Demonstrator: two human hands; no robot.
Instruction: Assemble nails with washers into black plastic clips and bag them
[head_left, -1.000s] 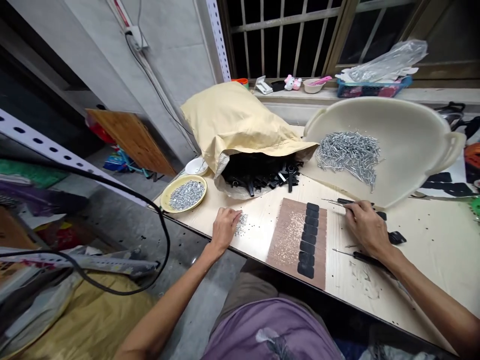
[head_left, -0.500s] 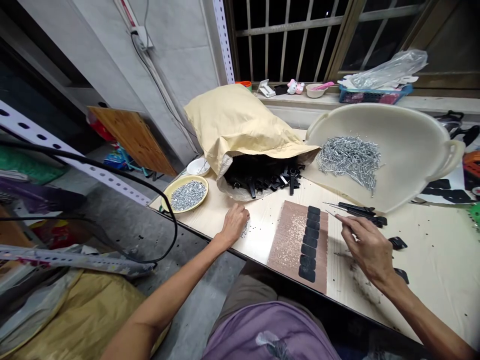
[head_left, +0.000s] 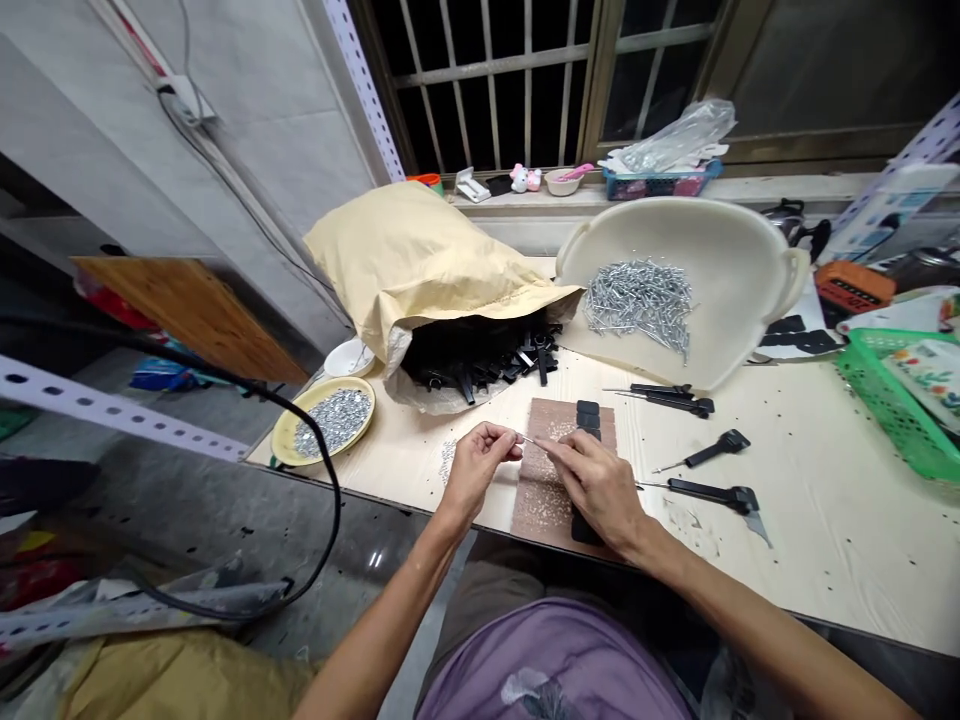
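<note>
Both hands meet over the left part of a brown board. My right hand is closed in a pinch on a thin metal pin, its tip pointing left. Across from it, the thumb and forefinger of my left hand are pressed together at that tip; whatever they pinch is too small to make out. A column of black rounded pads lies on the board, partly covered by my right hand. Just left of my left hand is a small scatter of tiny metal pieces.
Black-handled pieces with thin metal shafts lie at the right. Behind are a white basin of silver pins, a yellow sack spilling black plastic parts, and a yellow dish of small metal bits. A green basket stands far right.
My left hand has lifted from the small metal pieces and moved right. My right hand has come left over the board with the pin, so the hands now meet. The view has turned right.
</note>
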